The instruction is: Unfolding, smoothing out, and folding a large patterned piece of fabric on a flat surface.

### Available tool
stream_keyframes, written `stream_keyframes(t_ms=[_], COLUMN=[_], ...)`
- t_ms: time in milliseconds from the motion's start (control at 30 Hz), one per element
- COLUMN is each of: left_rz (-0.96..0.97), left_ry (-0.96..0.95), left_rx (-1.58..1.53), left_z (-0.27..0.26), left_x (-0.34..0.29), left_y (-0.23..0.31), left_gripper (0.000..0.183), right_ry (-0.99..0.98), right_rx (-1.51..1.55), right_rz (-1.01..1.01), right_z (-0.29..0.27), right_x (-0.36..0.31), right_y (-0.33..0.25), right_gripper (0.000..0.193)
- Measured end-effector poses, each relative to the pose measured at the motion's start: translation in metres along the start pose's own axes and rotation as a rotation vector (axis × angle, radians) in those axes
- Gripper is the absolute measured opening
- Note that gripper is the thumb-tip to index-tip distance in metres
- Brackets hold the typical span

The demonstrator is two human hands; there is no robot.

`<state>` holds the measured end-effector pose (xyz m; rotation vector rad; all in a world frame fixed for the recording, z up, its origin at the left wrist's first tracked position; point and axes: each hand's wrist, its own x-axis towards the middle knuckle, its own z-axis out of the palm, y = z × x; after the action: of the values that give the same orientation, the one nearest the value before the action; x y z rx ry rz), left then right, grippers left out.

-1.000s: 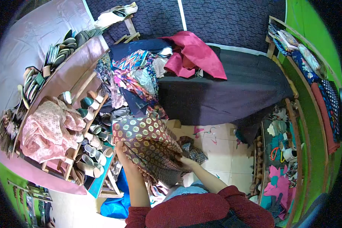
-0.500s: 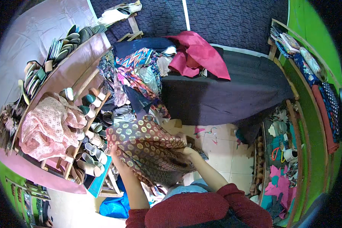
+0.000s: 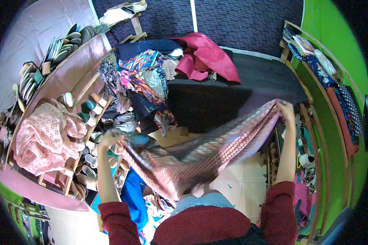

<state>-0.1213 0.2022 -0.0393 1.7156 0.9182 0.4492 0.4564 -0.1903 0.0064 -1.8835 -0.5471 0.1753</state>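
Note:
A brown patterned fabric [image 3: 200,163] hangs stretched between my two hands, sagging in the middle in front of my lap. It is blurred by motion. My left hand [image 3: 109,140] grips one end of it, beside the shoe rack on the left. Farther out to the right, my right hand [image 3: 284,109] holds the other end bunched in closed fingers, raised higher than the left. The fabric's paler pinkish underside shows along its right part and lower edge.
A shoe rack [image 3: 71,173] with several shoes stands left, a pink lace cloth [image 3: 49,134] over it. Mixed cloths [image 3: 147,77] and a crimson fabric [image 3: 204,59] lie on the black-covered bench [image 3: 270,77]. Wooden shelves [image 3: 329,134] line the right. Blue fabric [image 3: 133,196] lies low left.
My hands have spread apart: the right swung up and outward, the left moved left and up. The brown fabric, bunched before, is now pulled out wide between them.

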Motion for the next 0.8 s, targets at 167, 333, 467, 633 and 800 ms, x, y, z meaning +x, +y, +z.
stream_keyframes(t_ms=[167,333,467,633,800], left_rz=[0.108,0.088,0.125,0.154,-0.111], left_ry=[0.313,0.403,0.616,0.366,-0.088], left_rx=[0.722,-0.007,-0.399,-0.262,0.365], left_z=[-0.056,0.017,-0.001,-0.027,0.025], left_x=[0.050,0.087,0.093,0.085,0.115], left_y=[-0.016,0.032,0.036,0.052,0.035], left_gripper=[0.044,0.037,0.041,0.029,0.028], right_ry=[0.284,0.424,0.439,0.392,0.360], right_rx=[0.068,-0.683,-0.815,-0.799,-0.598], right_rz=[-0.039,-0.145,0.081,0.229,-0.012], right_z=[-0.049,-0.084,-0.093,-0.152,-0.153], right_x=[0.045,0.026,0.026,0.036,0.063], right_y=[0.018,0.031,0.031,0.045,0.137], right_gripper=[0.026,0.037,0.041,0.063,0.065])
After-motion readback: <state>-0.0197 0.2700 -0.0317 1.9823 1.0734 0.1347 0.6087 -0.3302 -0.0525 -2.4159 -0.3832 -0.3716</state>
